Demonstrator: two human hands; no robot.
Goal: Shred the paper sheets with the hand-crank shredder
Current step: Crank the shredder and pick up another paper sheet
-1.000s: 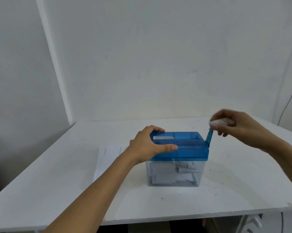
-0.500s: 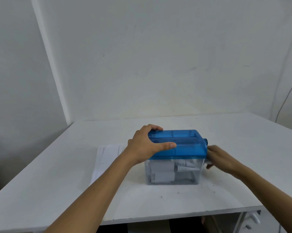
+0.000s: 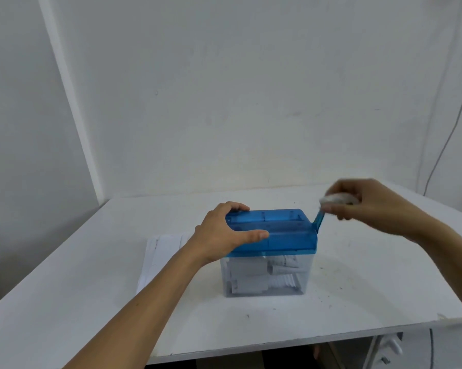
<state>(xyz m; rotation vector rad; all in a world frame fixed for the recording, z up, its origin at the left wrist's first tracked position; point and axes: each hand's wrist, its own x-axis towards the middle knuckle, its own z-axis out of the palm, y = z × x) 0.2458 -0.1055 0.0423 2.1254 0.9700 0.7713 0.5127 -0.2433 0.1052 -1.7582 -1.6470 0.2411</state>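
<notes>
I have the shredder (image 3: 272, 233) standing mid-tabletop (image 3: 384, 275), its long axis running left to right across my view. My left hand (image 3: 224, 233) grips the lid's left end, fingers curled over the far edge and thumb along the near face. The crank arm (image 3: 318, 219) rises from the right end, tilted outward, and my right hand (image 3: 363, 206), the nearer one to it, has its fingers curled round the crank knob (image 3: 336, 199). Paper sheets (image 3: 160, 251) lie flat just left of the shredder. I judge the turn must sweep square to that long axis.
</notes>
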